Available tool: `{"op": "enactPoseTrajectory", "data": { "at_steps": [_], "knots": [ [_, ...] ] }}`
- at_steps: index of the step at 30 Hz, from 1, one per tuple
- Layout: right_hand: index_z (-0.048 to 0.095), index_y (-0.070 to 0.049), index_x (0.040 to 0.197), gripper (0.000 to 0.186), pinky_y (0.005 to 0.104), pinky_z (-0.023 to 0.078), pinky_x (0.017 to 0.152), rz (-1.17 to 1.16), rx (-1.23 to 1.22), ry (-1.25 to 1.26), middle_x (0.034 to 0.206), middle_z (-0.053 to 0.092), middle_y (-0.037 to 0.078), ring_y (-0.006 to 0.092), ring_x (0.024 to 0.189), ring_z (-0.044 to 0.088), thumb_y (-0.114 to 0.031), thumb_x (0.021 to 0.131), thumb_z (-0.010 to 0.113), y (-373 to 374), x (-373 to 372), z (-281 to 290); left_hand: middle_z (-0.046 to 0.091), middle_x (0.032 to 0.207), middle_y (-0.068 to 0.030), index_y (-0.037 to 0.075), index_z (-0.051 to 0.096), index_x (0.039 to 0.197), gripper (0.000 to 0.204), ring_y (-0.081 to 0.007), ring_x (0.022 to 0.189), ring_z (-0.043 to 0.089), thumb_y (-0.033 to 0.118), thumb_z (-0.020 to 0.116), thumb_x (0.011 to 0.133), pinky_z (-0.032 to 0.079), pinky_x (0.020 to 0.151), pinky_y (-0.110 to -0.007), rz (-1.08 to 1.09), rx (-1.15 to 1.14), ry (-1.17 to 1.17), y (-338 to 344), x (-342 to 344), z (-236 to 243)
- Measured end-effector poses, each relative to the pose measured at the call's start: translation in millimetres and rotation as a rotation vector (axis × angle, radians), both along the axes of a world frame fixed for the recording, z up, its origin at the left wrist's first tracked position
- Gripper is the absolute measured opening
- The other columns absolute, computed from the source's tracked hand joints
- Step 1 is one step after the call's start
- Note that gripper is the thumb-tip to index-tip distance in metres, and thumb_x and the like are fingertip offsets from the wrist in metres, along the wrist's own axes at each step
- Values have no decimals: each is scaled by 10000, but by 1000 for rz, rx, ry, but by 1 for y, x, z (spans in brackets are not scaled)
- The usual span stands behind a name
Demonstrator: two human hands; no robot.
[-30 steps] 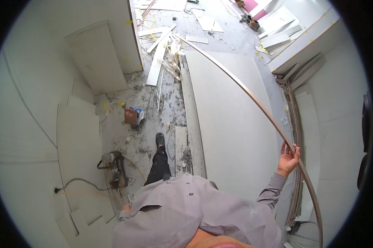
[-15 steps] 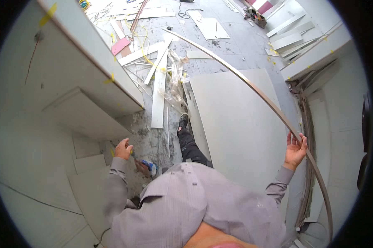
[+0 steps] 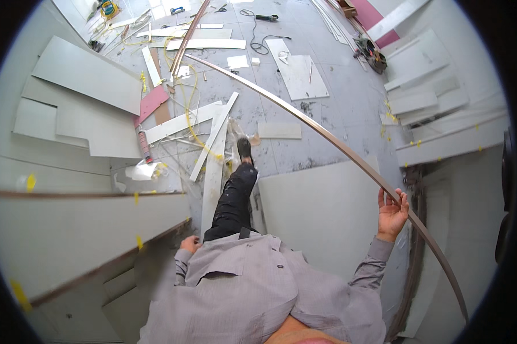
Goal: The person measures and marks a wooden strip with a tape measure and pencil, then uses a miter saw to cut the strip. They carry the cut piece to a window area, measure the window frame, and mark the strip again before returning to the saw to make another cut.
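A long, thin brown trim strip (image 3: pixel 329 135) rises from the lower right and slants away over the floor to the far left. My right hand (image 3: pixel 392 218) is closed around its nearer part, with the fingers on the strip and the palm turned up. The strip's far tip lies in line with other brown strips (image 3: pixel 190 35) on the floor; whether they touch I cannot tell. Beside my left hip hangs my left hand (image 3: pixel 190 244), its fingers loosely bent, partly hidden by my shirt, with nothing seen in it.
A large pale board (image 3: pixel 321 198) lies on my right. White offcuts (image 3: pixel 217 135), a yellow cord (image 3: pixel 185 94) and a pink piece (image 3: pixel 151 104) litter the floor ahead. A corded power tool (image 3: pixel 266 18) lies farther off. Cabinet panels (image 3: pixel 92 235) stand left; a tool bag (image 3: pixel 371 56) sits far right.
I have moved forward, so the floor items and cabinet panels appear nearer. The strip has come along in my right hand. My left hand has dropped back closer to my hip.
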State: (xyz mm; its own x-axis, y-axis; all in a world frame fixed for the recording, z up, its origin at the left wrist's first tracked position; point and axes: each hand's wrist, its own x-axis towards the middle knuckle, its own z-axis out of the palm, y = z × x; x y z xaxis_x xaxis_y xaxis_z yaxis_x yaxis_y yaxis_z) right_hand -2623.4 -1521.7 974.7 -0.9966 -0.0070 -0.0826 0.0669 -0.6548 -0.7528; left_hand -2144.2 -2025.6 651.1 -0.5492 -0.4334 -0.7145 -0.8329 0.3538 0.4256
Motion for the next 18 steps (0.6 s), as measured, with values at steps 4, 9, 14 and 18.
{"op": "enactPoseTrajectory", "data": {
  "at_steps": [4,9,14,18],
  "knots": [
    [741,-116,1032,146,620,490,1110,79,7,22,1116,764,42,242,1103,698,-230,1028,650,-73,-125,3,768,1100,-170,44,731,1212,493,-326,1038,734,327,781,811,570,941,-416,103,-18,168,-69,-169,3],
    [736,-117,1019,159,618,506,1089,137,51,-12,1117,764,25,248,1093,709,-247,1031,646,-150,-287,17,751,1111,-166,20,650,1307,507,-288,1017,732,299,740,893,586,874,-395,105,171,430,-172,-454,10],
    [749,-117,1028,169,618,518,1078,164,-14,-105,1137,749,35,253,1073,720,-246,1035,640,-272,-414,12,709,1175,-165,4,486,1476,609,-271,1015,722,288,705,984,619,820,-415,500,825,522,-238,-724,115],
    [759,-129,1027,145,615,513,1077,212,-23,-120,1142,755,27,242,1070,719,-230,1023,654,-360,-496,-3,654,1270,-206,-4,408,1509,622,-306,1180,662,334,638,1041,604,931,-449,799,1091,522,-281,-889,189]
  ]
}}
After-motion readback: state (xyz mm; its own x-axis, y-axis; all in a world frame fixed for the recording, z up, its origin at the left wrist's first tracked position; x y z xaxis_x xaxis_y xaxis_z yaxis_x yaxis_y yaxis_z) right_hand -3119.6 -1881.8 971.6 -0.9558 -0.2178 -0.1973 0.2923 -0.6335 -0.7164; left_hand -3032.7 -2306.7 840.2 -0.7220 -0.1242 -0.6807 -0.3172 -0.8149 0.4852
